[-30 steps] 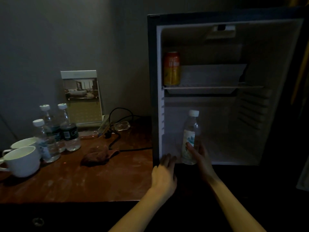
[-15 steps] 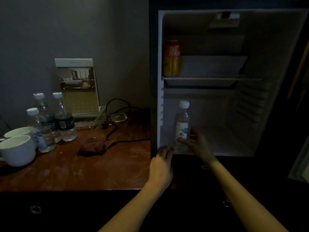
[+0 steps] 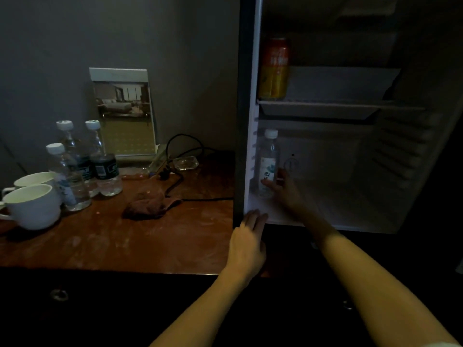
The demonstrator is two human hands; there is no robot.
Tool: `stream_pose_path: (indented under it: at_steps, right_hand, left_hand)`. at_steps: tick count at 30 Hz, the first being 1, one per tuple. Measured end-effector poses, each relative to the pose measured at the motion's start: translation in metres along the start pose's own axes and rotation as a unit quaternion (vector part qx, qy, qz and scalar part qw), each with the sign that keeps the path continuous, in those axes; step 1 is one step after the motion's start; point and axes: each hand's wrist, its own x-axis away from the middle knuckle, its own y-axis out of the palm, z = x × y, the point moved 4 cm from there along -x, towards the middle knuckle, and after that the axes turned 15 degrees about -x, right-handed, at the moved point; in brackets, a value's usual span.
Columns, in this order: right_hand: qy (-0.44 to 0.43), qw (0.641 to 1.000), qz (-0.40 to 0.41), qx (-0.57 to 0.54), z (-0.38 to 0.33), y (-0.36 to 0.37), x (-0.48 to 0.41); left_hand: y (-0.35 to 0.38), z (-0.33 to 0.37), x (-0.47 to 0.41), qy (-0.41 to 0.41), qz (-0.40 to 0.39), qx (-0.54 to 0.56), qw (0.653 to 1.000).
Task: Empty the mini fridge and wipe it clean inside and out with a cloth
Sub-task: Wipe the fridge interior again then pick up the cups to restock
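Observation:
The mini fridge (image 3: pixel 244 121) stands open on the right, white inside. An orange can (image 3: pixel 274 68) stands at the left of its upper shelf. A clear water bottle (image 3: pixel 268 159) with a white cap stands upright on the fridge floor by the left wall. My right hand (image 3: pixel 288 194) reaches inside and grips the bottle low down, thumb across its label. My left hand (image 3: pixel 249 240) rests with straight fingers on the fridge's lower left front corner. A crumpled brown cloth (image 3: pixel 150 205) lies on the wooden table (image 3: pixel 125 241) left of the fridge.
Three water bottles (image 3: pixel 82 164) and two white cups (image 3: pixel 32 204) stand at the table's left. A framed picture card (image 3: pixel 124 111) leans on the grey wall. A black cable (image 3: pixel 180 176) and a glass ashtray (image 3: pixel 186 162) lie near the fridge's side.
The view has dropped and moved closer to the fridge. My right hand with the bottle sits deeper toward the left wall. The left hand stays on the corner.

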Motion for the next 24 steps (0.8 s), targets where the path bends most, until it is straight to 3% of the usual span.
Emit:
stream_pose_path:
  at_steps: [24]
  right_hand:
    - [-0.002,1.000,0.005,-0.001,0.018,0.006,-0.050]
  left_hand:
    - [0.004,-0.003,0.001,-0.007,0.017,0.016,1.000]
